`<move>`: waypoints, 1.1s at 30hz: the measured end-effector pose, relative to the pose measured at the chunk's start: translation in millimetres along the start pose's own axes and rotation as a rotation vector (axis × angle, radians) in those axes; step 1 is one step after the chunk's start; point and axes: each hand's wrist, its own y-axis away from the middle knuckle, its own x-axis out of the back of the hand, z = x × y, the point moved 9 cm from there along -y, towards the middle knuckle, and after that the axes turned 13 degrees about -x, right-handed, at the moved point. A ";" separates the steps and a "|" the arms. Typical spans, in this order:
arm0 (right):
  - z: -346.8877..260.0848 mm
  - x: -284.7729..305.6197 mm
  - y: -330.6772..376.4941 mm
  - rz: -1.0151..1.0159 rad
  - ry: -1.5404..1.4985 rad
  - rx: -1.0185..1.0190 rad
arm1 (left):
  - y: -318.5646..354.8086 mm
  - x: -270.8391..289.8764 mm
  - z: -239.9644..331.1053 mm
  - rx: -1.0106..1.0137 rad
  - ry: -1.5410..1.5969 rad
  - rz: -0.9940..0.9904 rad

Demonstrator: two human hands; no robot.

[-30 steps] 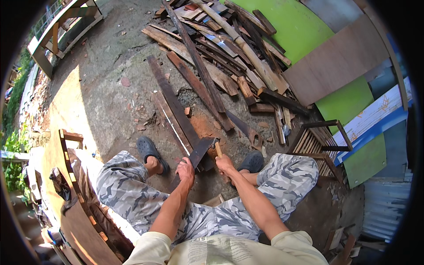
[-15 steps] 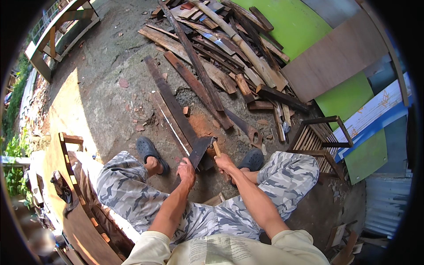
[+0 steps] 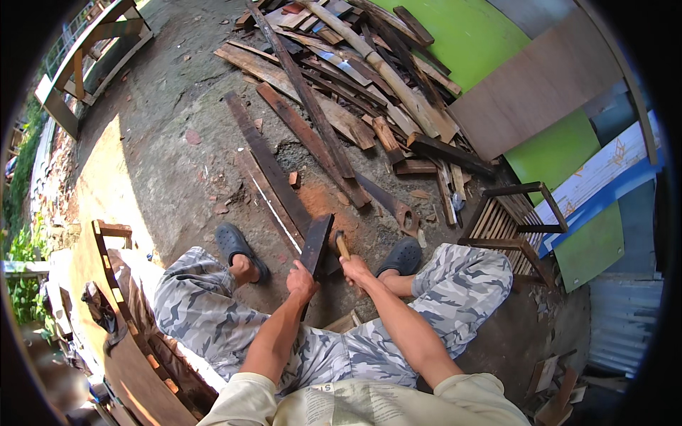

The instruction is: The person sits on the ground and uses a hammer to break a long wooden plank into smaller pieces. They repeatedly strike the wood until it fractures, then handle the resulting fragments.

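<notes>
- The left hand (image 3: pixel 301 279) is closed tight on a dark board (image 3: pixel 317 241).
- The dark board is in front of the person, between the two knees, and its far end points a bit to the right.
- The right hand (image 3: pixel 354 270) is closed around the wooden handle of a hammer (image 3: pixel 343 248).
- The hammer's head is just beside the right edge of the dark board; it is hard to tell if they touch.
- Past the dark board, a long brown plank (image 3: pixel 266 156) lies on the ground (image 3: pixel 167 135).
- Next to it, on its left, is a plank with a white stripe (image 3: pixel 271 193).
- A little wood block (image 3: pixel 293 178) sits just right of the long brown plank.
- A saw (image 3: pixel 382 199) lies flat near some orange dust (image 3: pixel 317 201).
- Farther off is a big messy pile of wood (image 3: pixel 334 82).
- On the right stands a frame with thin slats (image 3: pixel 487 217), near green sheets (image 3: pixel 558 153).
- Dark shoes (image 3: pixel 400 257) are on the person's feet.
</notes>
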 end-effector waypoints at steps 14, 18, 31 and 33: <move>-31.7 49.6 17.2 0.245 -0.235 0.184 | -2.7 -24.0 13.5 0.006 -0.001 0.080; -28.7 24.7 24.8 0.250 -0.243 0.205 | -4.0 -31.1 9.1 0.033 0.031 0.055; -84.5 65.7 53.8 0.369 -0.419 0.394 | -7.1 -26.6 13.8 0.123 0.002 -0.020; -68.8 47.3 46.4 0.357 -0.370 0.332 | -5.5 -29.1 14.4 0.148 0.003 -0.042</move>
